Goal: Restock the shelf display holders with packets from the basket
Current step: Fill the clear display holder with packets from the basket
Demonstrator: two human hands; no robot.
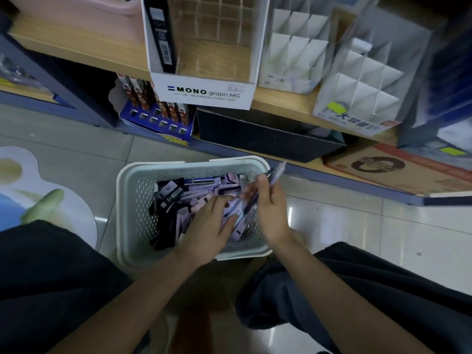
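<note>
Basket (132, 200) on the floor between the knees, just below the shelf edge; pale perforated plastic, holding a loose heap of dark and lilac packets (178, 198); parked close so both hands reach in without shifting. Left hand (209, 223) palm-down over the heap, fingers spread flat on the lilac packets, nothing gripped — looks like sorting or pinning the pile while picking. Right hand (268, 208) closed around a slim bunch of pen-like items (277, 171), ends poking up past the basket's far rim; motion blur, so count and type unclear; probably collecting a handful to save trips. Shelf (281, 100) above carries the targets: MONO holder (204, 92) with one dark packet (161, 34) upright in its left slot, remaining slots bare; two white divided holders (293, 47) to its right show no stock. Judgement: early in the restock, most compartments unfilled; next move is lifting the bunch to a matching holder; risk is mixing product types across holders, since the heap is unsorted.
</note>
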